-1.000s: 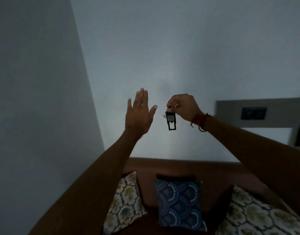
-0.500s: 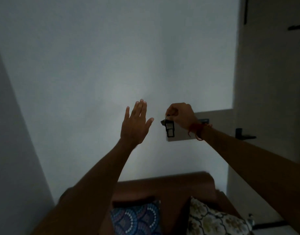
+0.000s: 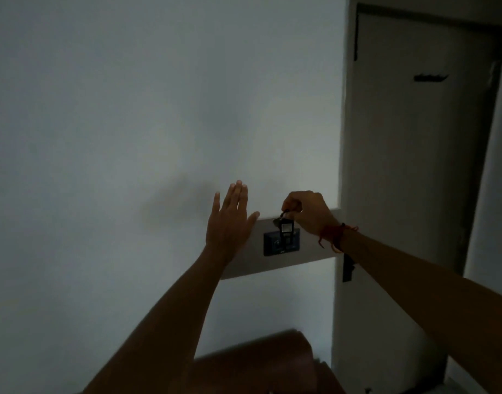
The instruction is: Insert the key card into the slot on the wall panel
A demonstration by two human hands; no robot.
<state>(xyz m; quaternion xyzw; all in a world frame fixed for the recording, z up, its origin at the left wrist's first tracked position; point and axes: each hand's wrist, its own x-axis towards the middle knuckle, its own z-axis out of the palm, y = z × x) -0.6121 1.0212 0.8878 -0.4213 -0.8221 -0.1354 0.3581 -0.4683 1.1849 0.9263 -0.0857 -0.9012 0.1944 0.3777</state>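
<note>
The key card (image 3: 286, 229) hangs from my right hand (image 3: 308, 213) just right of the frame's centre, a small dark tag with a pale window, dangling in front of the dark wall panel (image 3: 281, 241); whether it touches the panel or has entered a slot I cannot tell — the light is too dim. My right fingers are pinched on the top of the card's ring, knuckles up; a red thread bracelet (image 3: 333, 236) wraps that wrist. The panel sits on a pale horizontal board (image 3: 309, 255) fixed to the wall. My left hand (image 3: 230, 223) is spread flat and holds nothing, fingers up, just left of the panel, its thumb overlapping the board's edge. To the right stands a pale door (image 3: 420, 166) — a dark handle (image 3: 348, 268) shows below my right forearm. A brown sofa back (image 3: 252, 365) fills the bottom centre.
</note>
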